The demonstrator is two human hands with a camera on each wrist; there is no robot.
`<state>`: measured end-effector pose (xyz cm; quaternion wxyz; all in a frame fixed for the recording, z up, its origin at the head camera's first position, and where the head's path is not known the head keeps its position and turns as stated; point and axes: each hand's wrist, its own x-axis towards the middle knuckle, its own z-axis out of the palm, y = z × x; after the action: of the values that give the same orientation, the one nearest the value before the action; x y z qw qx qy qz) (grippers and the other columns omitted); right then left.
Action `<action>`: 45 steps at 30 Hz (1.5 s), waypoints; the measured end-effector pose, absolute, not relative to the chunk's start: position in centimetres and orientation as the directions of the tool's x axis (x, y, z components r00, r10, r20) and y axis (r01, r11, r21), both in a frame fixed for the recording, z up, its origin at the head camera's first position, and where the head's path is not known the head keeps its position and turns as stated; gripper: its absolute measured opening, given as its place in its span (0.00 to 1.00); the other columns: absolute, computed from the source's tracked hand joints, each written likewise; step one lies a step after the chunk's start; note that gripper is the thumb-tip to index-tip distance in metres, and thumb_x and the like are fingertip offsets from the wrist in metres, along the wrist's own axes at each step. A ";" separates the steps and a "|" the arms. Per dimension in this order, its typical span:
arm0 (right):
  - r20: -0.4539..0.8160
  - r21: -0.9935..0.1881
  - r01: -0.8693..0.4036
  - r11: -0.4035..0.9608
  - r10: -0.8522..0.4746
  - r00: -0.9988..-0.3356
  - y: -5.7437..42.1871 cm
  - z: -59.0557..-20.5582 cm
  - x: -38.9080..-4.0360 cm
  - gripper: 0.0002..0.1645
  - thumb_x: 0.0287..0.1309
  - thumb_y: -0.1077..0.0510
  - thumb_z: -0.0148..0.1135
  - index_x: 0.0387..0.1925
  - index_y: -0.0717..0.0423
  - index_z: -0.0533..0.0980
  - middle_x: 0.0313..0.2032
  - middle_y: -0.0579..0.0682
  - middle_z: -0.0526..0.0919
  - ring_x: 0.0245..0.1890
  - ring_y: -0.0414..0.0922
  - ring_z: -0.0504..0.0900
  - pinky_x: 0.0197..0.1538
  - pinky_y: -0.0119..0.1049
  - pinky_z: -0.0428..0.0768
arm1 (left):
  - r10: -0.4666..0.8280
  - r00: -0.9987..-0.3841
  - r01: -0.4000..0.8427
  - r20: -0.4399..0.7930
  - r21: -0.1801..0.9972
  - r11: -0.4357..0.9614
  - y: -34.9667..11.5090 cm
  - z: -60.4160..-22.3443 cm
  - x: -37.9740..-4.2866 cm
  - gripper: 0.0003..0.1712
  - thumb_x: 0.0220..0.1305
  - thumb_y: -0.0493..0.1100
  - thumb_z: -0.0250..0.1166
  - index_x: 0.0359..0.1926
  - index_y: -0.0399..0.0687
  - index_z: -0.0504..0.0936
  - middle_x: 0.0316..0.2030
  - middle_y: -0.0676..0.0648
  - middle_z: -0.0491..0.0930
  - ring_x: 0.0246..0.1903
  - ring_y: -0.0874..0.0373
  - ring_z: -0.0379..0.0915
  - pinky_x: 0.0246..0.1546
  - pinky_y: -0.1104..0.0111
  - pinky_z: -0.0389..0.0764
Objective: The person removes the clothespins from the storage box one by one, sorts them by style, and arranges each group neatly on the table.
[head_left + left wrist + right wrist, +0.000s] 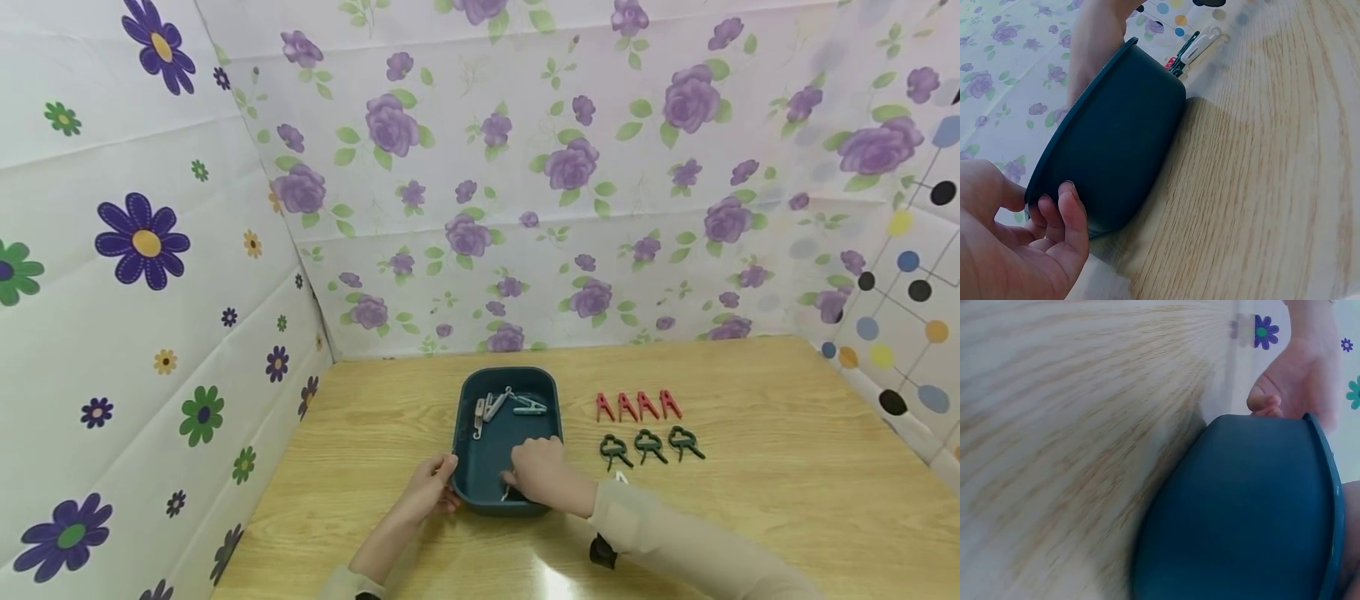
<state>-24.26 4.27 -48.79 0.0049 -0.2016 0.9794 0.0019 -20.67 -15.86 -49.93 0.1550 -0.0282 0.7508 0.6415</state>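
Over a wooden tabletop [360, 408], my left grip [432, 483] is pinching the dark teal basin [480, 467] by its left edge, toward the near corner. My right grip [538, 471], the nearer one, is hanging inside with fingers bent; a pale clip [506, 493] is lying just below its fingertips, long axis slanting toward the basin's near edge. Whether I am pinching that clip or merely touching it, I cannot tell.

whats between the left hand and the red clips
The head view shows the teal bin, with the right hand in it, then bare tabletop.
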 end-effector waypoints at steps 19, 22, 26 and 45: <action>0.069 -0.098 -0.448 0.889 -0.443 -0.894 4.6 -48.6 -24.9 0.23 0.48 0.43 0.72 0.15 0.51 0.70 0.14 0.45 0.69 0.15 0.41 0.67 0.19 0.34 0.66 | 0.142 -0.953 -0.241 -0.269 0.953 0.185 -15.8 -49.9 -20.8 0.24 0.76 0.51 0.46 0.52 0.30 0.69 0.24 0.50 0.70 0.22 0.60 0.71 0.24 0.71 0.75; 0.136 -0.112 -0.465 0.878 -0.450 -0.883 4.7 -48.6 -25.0 0.20 0.48 0.43 0.71 0.20 0.51 0.72 0.18 0.46 0.71 0.18 0.41 0.68 0.20 0.34 0.66 | 0.137 -0.953 -0.242 -0.269 0.952 0.186 -15.7 -49.7 -20.7 0.23 0.76 0.50 0.46 0.50 0.30 0.70 0.24 0.50 0.70 0.22 0.60 0.71 0.24 0.71 0.75; 0.252 -0.123 -0.500 0.857 -0.461 -0.851 4.9 -48.8 -25.1 0.18 0.47 0.45 0.70 0.22 0.50 0.72 0.19 0.45 0.71 0.19 0.40 0.67 0.20 0.33 0.65 | 0.136 -0.953 -0.245 -0.272 0.952 0.185 -15.4 -48.6 -20.1 0.21 0.77 0.47 0.46 0.50 0.29 0.70 0.24 0.50 0.70 0.23 0.60 0.71 0.25 0.71 0.75; 0.511 -0.156 -0.562 0.812 -0.421 -0.750 6.6 -48.3 -25.1 0.17 0.47 0.46 0.72 0.32 0.51 0.78 0.26 0.43 0.76 0.25 0.39 0.73 0.22 0.29 0.69 | 0.135 -0.953 -0.244 -0.271 0.952 0.186 -15.8 -49.8 -20.7 0.24 0.76 0.50 0.48 0.55 0.30 0.70 0.24 0.51 0.71 0.22 0.61 0.72 0.24 0.73 0.75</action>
<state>-25.11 6.55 -48.31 -0.2328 -0.2662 0.9230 -0.1517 -20.65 -15.77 -49.80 0.1488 -0.0361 0.7556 0.6369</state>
